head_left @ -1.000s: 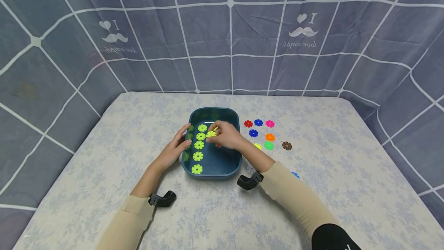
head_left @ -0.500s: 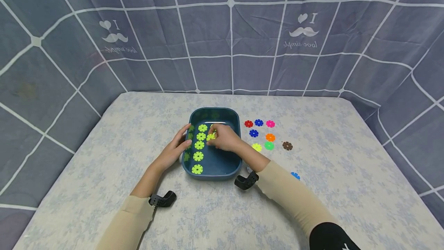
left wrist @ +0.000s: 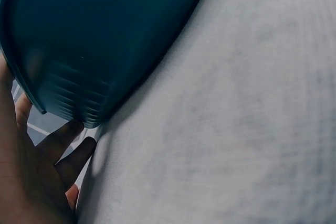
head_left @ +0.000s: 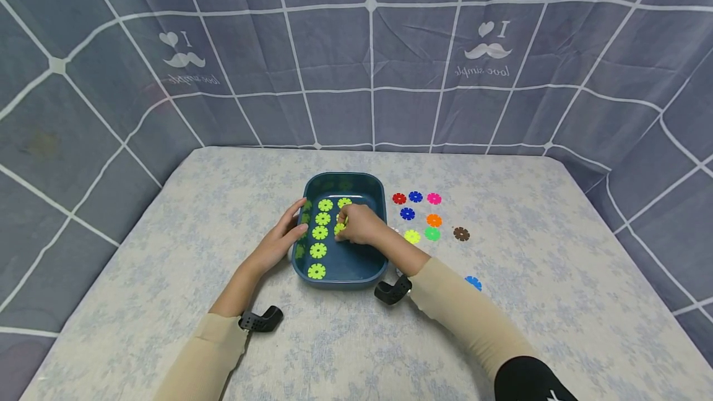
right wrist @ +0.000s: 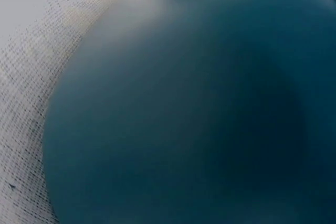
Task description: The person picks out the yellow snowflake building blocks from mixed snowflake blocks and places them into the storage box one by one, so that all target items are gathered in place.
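A dark teal plastic tray (head_left: 356, 268) lies on the table with a column of yellow-green snowflake discs (head_left: 318, 250) along its left side. My left hand (head_left: 274, 245) holds the tray's left side, the thumb at the rim; in the left wrist view its fingers (left wrist: 59, 142) lie along the outer wall. Inside the tray, my right hand (head_left: 361, 225) pinches a yellow-green snowflake disc (head_left: 338, 228) close over the bottom, beside the column. Another yellow-green disc (head_left: 344, 202) lies just beyond that hand. In the right wrist view the tray's blurred outer wall (right wrist: 142, 129) fills most of the picture.
Right of the tray lie loose discs: red (head_left: 399, 198), blue (head_left: 407, 213), pink (head_left: 434, 198), orange (head_left: 434, 220), green (head_left: 432, 234), yellow (head_left: 412, 236) and brown (head_left: 461, 234). A light blue disc (head_left: 473, 283) sits near the right sleeve. A grey curtain (head_left: 334, 48) surrounds the table (head_left: 267, 172).
My right hand has moved slightly toward me inside the tray, uncovering the far disc in the second column. The left hand and the tray have stayed put.
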The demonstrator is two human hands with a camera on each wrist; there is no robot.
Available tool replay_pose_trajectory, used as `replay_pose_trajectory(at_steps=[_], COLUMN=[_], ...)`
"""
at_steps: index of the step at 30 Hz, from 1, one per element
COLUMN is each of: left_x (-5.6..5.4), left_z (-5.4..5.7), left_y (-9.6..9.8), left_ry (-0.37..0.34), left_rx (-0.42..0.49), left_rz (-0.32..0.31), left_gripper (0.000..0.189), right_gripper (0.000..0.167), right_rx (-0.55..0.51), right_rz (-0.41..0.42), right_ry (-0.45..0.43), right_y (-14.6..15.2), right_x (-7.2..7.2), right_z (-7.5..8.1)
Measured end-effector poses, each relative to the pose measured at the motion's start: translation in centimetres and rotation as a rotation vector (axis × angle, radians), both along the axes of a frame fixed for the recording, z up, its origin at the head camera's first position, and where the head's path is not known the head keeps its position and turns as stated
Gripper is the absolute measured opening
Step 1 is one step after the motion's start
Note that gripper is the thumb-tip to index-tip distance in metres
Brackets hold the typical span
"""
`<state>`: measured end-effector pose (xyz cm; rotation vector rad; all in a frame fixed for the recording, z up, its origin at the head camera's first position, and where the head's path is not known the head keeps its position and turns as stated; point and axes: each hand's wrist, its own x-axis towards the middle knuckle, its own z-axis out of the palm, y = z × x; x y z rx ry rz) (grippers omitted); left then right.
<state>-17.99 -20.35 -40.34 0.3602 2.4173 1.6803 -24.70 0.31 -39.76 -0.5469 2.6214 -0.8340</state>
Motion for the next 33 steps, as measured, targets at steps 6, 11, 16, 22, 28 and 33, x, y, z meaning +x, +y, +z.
replay_pose_trajectory(at_steps=[6, 11, 16, 22, 28, 33], left_x=[0.1, 0.1, -0.7, -1.5, -1.4, -0.5], left_z=[0.1, 0.1, -1.6, -3.4, -3.1, -1.2], left_y=[0.0, 0.0, -0.4, -0.9, -0.7, -0.2], left_ry=[-0.002, 0.003, 0.01, 0.019, 0.017, 0.008], left_rx=[-0.002, -0.015, -0.001, -0.001, 0.003, -0.001], left_rz=[0.003, 0.006, 0.009, 0.018, 0.016, 0.009], left_gripper=[0.06, 0.059, 0.06, 0.06, 0.06, 0.06], right_gripper=[0.025, 0.024, 0.025, 0.026, 0.029, 0.028], right_rx=[0.019, 0.032, 0.06, 0.108, 0.142, 0.147], right_rz=[-0.01, -0.018, -0.023, -0.031, -0.036, -0.039], right_ry=[-0.003, 0.01, 0.031, 0.053, 0.068, 0.08], right_y=[-0.1, -0.1, -0.2, -0.2, -0.2, -0.2], right_x=[0.1, 0.1, 0.1, 0.1, 0.2, 0.2], right_z=[0.0, 0.0, 0.0, 0.0, -0.1, -0.1])
